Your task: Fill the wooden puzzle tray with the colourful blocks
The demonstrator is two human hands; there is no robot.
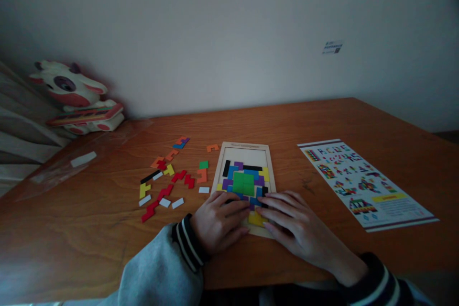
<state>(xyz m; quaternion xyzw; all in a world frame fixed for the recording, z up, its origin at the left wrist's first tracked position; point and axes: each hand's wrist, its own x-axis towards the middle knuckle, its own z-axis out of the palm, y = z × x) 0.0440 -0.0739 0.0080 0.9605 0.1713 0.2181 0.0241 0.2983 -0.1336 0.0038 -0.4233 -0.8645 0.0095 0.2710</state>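
A wooden puzzle board lies flat on the table before me, partly filled with coloured block pieces. Green square pieces sit in the middle of the pattern, ringed by blue, purple, black and yellow ones. My left hand rests over the board's lower left side, fingers stretched across the pieces. From the other side, my right hand reaches over the lower right pieces with its fingers extended, touching them near a yellow piece. Neither hand visibly grips a piece. Both hands hide parts of the lower board.
Loose red pieces, white pieces and orange pieces lie scattered left of the board. A printed pattern sheet lies to the right. At the back left stands a cow-shaped toy keyboard beside a curtain.
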